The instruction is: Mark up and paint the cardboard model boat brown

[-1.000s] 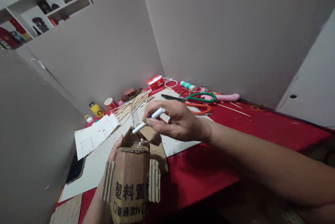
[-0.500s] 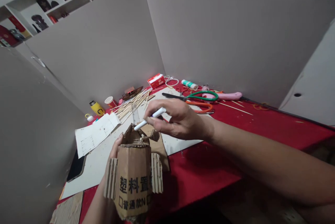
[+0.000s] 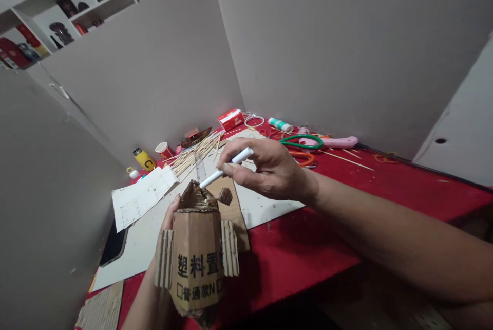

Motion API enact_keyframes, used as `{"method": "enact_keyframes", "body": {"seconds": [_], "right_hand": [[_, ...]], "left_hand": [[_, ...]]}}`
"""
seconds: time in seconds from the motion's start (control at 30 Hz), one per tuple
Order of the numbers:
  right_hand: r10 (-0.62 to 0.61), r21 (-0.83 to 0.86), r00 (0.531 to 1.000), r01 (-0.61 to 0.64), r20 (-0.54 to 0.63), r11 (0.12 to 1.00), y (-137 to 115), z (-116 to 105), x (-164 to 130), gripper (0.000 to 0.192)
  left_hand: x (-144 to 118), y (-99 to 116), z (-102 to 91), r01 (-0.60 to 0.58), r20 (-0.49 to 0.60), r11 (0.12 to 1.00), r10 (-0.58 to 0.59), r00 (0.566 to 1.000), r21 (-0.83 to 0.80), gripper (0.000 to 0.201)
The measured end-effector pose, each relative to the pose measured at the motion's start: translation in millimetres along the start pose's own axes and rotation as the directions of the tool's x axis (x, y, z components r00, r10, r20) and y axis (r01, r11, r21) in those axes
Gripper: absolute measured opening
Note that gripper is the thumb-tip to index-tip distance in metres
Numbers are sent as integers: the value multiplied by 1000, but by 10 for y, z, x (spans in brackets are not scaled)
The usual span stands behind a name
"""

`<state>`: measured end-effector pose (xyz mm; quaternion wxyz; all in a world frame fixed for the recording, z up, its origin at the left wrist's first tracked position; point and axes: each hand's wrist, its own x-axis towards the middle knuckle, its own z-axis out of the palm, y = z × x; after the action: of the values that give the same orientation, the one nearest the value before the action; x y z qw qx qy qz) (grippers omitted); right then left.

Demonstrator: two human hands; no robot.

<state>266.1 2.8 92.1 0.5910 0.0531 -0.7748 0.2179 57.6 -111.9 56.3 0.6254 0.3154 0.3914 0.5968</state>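
Observation:
A brown cardboard model with printed black characters and ridged side flaps is in my left hand, whose fingers wrap its left side and are mostly hidden behind it. My right hand pinches a white pen-like stick between thumb and fingers. The stick slants down to the left, and its lower tip reaches the folded cardboard top of the model. A small corrugated round piece juts out at the top right of the model.
Green-handled scissors, a pink tool and thin wooden sticks lie on the red table. Left are marked paper sheets, a dark phone, a yellow bottle and a paper cup. A red box stands at the back.
My right hand has shifted slightly right and up with the white stick, covering more of the scissors. The cardboard model has turned or tilted slightly in my left hand.

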Motion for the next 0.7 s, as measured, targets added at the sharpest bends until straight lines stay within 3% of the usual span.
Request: {"method": "enact_keyframes", "body": {"seconds": [0.13, 0.3, 0.5, 0.7], "right_hand": [[10, -10, 1000, -10, -20, 1000, 15, 15, -6, 3], [5, -14, 997, -4, 71, 1000, 21, 43, -12, 3], [52, 21, 998, -52, -33, 998, 18, 51, -18, 3], [35, 48, 998, -38, 54, 998, 27, 105, -29, 3]], "left_hand": [[3, 4, -4, 12, -9, 1000, -12, 1000, 0, 37], [34, -18, 2, -6, -25, 1000, 6, 1000, -4, 36], [15, -70, -54, -58, -81, 998, 57, 995, -6, 37], [-5, -124, -80, -102, -144, 995, 100, 984, -2, 31]]}}
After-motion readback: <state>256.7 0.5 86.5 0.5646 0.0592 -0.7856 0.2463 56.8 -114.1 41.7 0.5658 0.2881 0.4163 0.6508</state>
